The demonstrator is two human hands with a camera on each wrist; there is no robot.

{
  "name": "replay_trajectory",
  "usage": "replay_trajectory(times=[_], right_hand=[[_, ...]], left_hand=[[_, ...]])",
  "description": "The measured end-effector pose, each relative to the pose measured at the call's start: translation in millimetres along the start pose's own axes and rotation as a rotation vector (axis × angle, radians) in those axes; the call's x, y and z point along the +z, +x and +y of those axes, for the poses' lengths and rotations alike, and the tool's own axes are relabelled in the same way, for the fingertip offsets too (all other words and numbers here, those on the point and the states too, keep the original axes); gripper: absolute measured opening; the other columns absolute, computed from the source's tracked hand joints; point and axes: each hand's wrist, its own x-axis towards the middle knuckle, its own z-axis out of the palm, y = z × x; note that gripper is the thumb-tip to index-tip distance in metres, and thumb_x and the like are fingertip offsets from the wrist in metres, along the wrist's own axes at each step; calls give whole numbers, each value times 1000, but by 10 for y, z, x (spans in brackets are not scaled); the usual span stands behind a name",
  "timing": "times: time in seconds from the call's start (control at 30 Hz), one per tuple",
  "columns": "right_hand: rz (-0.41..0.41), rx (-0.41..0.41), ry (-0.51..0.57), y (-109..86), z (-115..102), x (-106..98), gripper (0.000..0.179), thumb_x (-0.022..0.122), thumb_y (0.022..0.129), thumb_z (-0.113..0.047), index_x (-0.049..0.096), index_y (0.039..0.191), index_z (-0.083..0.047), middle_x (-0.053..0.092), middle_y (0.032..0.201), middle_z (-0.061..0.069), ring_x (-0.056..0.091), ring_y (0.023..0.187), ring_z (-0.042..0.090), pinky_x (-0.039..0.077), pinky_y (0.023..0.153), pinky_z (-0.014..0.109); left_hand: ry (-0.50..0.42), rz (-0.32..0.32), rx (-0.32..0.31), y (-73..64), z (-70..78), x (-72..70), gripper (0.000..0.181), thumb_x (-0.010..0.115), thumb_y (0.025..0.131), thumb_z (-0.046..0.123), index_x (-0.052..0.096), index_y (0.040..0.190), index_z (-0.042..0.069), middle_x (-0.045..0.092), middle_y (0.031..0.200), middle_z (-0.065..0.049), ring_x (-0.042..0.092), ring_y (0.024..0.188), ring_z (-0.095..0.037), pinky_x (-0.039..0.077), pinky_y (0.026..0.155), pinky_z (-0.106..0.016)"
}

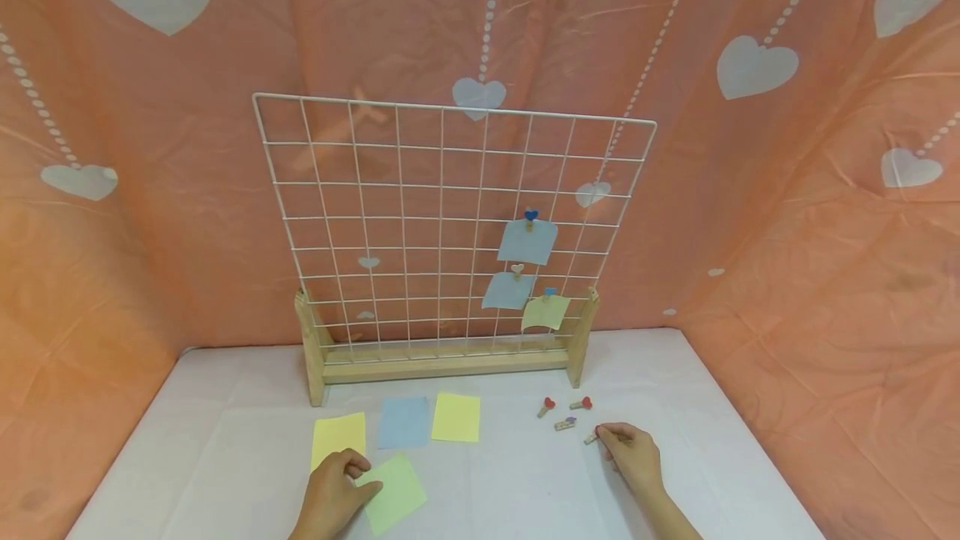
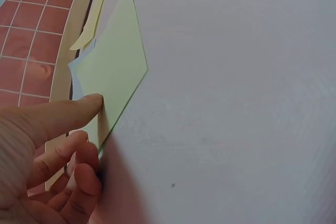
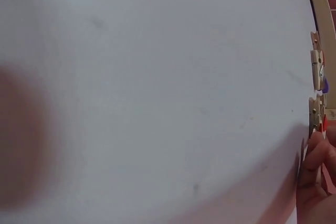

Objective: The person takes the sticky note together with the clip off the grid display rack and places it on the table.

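My left hand [image 1: 330,494] pinches the left edge of a pale green sticky note [image 1: 397,494] between thumb and fingers. In the left wrist view, the thumb lies on the face of this note [image 2: 115,61], and the other fingers are curled beneath its edge. Over at the right, my right hand [image 1: 636,455] pinches a small wooden clothespin [image 1: 591,439] by its red heart end. Close by on the table lie two clothespins with red hearts [image 1: 549,402] [image 1: 586,402] and one with a purple decoration [image 1: 566,423].
Behind the hands stands a white wire grid [image 1: 441,108] on a wooden base [image 1: 442,367]. Clothespins hold two blue notes [image 1: 528,242] [image 1: 507,291] and a green note [image 1: 546,312] on its right side. Yellow notes [image 1: 456,417] [image 1: 337,436] and a blue note [image 1: 403,422] lie before it.
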Motion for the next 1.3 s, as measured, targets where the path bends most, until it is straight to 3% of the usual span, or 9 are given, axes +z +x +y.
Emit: replay_trajectory(times=[0.27,0.5,0.73,0.93,1.3], right_hand=[[60,-25,34,13,-87,-42,24,63,90,-15,68,107,3,70,71,9,59,54,10,46,46,21],[111,-67,64,34,-249,-99,26,62,93,-16,67,110,2,71,85,18,63,64,14,45,49,21],[144,-100,93,86,-410,-108,24,63,92,-15,68,108,1,70,100,19,64,66,11,45,51,19],[149,-138,143,162,-584,-101,22,64,91,-13,69,107,1,69,101,19,64,66,12,44,50,18],[155,-230,223,244,-900,-78,22,63,92,-12,68,106,4,67,103,23,61,63,4,46,48,16]], left_hand=[[-2,50,22,36,37,-23,23,82,71,12,63,83,5,54,80,-3,49,73,-11,41,64,-21],[-22,105,104,110,159,-71,19,79,74,11,64,85,4,57,82,-4,51,76,-11,43,67,-22],[-34,123,124,224,335,-84,18,78,76,10,65,85,2,60,85,-9,56,73,-14,46,62,-23],[-45,162,154,332,511,-81,16,76,79,9,65,87,2,62,86,-10,57,63,-10,46,59,-23],[-88,239,213,518,794,-41,13,73,81,7,65,89,1,63,88,-13,58,65,-13,46,63,-25]])
